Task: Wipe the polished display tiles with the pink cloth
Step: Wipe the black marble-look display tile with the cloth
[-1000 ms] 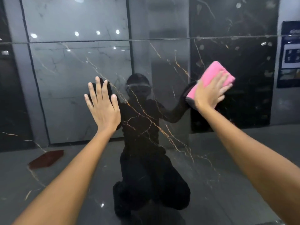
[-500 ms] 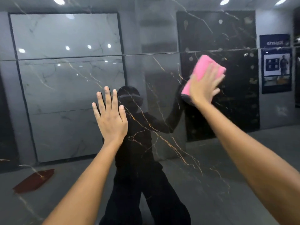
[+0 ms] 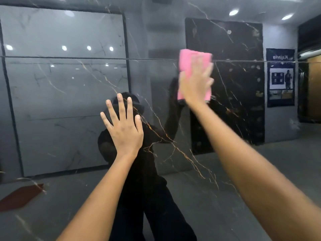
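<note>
A glossy black display tile [image 3: 225,180] with gold veins fills the view and mirrors the room. A thin horizontal joint [image 3: 104,58] separates it from the tile above. My right hand [image 3: 195,84] lies flat with straight fingers on the folded pink cloth [image 3: 188,58] and presses it against the tile, right at the joint line. The cloth and fingers are motion-blurred. My left hand [image 3: 124,127] rests flat on the tile with fingers spread, lower and to the left of the cloth.
The polished surface reflects a person in dark clothes, ceiling lights, a grey marble panel and a blue poster [image 3: 280,77] at the right. A reddish shape [image 3: 20,197] shows in the reflection at the lower left.
My right hand has slid the pink cloth upward to the joint line and turned it more upright. The view has tilted up; my left hand stays flat on the tile.
</note>
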{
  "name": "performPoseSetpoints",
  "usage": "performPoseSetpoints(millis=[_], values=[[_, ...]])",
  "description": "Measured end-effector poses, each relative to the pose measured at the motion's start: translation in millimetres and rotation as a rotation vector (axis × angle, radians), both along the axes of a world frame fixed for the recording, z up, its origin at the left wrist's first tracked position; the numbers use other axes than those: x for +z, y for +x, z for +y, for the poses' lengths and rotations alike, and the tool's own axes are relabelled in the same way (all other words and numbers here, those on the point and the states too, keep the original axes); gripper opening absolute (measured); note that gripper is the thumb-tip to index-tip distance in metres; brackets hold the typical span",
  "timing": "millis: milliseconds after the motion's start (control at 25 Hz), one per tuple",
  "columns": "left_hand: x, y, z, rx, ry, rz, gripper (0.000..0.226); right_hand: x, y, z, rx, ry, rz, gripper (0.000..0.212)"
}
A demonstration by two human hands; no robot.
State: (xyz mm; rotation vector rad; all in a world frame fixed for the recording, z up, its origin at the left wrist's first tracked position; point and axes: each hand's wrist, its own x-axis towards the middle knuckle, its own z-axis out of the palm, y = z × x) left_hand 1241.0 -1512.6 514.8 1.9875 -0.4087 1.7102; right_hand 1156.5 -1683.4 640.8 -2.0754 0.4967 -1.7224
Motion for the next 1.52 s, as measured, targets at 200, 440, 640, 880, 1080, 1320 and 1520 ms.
performPoseSetpoints(millis=[200,440,640,880,1080,1320,1520], values=[[-0.2,2.2,0.5,-0.012,0.012,-0.018,0.058,-12.6,10.5,-11.0,0.017,-0.754,0.169,0.073],[-1.1,2.4,-2.4,-0.004,0.005,-0.035,0.058,-12.7,2.4,-27.0,-0.083,0.117,-0.002,0.069],[-1.9,3.8,-1.4,-0.003,0.01,-0.04,0.058,-34.3,16.5,-10.6,0.004,-0.987,0.153,0.077],[-1.4,2.1,-4.4,0.02,0.016,-0.025,0.056,-52.2,-0.4,-54.5,-0.048,0.001,0.012,0.076],[23.5,-17.5,-15.9,-0.101,-0.272,0.01,0.038,-134.8,-1.7,-71.5,-0.031,-1.292,0.248,0.076],[34.9,-36.8,-105.8,-0.204,0.04,-0.022,0.052,-96.7,-18.8,-131.8,-0.042,0.117,-0.022,0.076],[23.5,-21.3,-114.5,0.0,0.104,-0.018,0.059,-145.3,-35.0,-184.4,0.068,-0.998,0.194,0.078]])
